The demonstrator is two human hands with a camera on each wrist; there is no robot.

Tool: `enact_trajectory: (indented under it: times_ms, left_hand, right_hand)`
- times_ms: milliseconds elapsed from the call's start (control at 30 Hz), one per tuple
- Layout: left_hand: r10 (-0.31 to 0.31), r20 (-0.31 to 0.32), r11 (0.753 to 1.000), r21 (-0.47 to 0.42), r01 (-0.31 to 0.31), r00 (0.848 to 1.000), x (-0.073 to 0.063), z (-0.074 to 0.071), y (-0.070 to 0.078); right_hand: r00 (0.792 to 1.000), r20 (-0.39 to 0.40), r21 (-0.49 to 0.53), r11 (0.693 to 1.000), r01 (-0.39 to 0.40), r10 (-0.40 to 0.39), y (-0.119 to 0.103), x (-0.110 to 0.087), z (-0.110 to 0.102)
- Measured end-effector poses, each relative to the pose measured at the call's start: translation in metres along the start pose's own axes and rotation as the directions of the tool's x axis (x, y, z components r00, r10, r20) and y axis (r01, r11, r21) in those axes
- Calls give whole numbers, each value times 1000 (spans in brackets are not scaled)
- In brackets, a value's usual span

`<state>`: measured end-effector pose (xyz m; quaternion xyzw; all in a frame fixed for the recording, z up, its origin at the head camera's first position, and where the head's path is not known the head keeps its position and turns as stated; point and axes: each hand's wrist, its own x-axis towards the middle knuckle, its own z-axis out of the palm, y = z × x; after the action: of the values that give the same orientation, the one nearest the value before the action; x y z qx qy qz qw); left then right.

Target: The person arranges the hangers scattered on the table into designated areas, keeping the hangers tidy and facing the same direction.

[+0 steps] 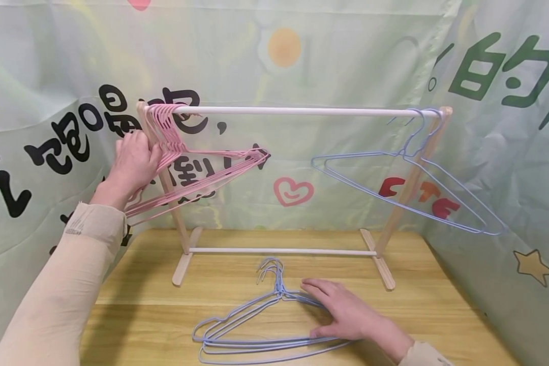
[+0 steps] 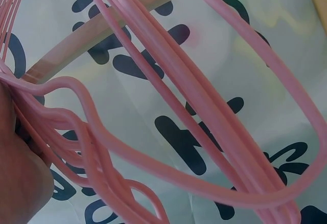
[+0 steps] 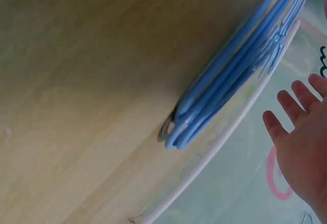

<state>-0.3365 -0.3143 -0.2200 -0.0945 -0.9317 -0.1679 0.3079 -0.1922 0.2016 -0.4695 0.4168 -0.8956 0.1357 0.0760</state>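
A bunch of pink clothes hangers [image 1: 201,184] hangs from the left end of a rack's top rail. My left hand [image 1: 136,158] is up at their near shoulders, gripping the bunch below the hooks; in the left wrist view the hand [image 2: 23,168] shows at the left edge, its fingers partly hidden behind the pink wires. Several blue clothes hangers [image 1: 242,317] lie stacked on the table, hooks pointing toward the rack. Over the right side of this stack, my right hand [image 1: 345,311] is spread with its fingers extended. The right wrist view shows that hand [image 3: 306,142] holding nothing.
The rack has a white top rail [image 1: 293,111], wooden side posts and a white lower bar [image 1: 279,250]. Two blue hangers [image 1: 407,175] hang at its right end. A printed cloth [image 1: 238,46] encloses the wooden table [image 1: 142,295] at the back and sides.
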Motion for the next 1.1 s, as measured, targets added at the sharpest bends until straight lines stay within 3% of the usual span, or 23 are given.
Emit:
enact_trajectory:
  times_ms: [400, 700, 1100]
  left_hand:
    - [1, -2, 1000, -3, -1, 1000, -1, 0, 2]
    - [1, 4, 1000, -3, -1, 1000, -1, -2, 3]
    - [-5, 5, 1000, -10, 5, 1000, -1, -2, 3]
  right_hand:
    - [994, 104, -1, 1000, 9, -9, -4, -4, 10]
    - [997, 73, -17, 1000, 21, -20, -4, -3, 13]
    - [988, 134, 108, 990, -94, 79, -8, 0, 11]
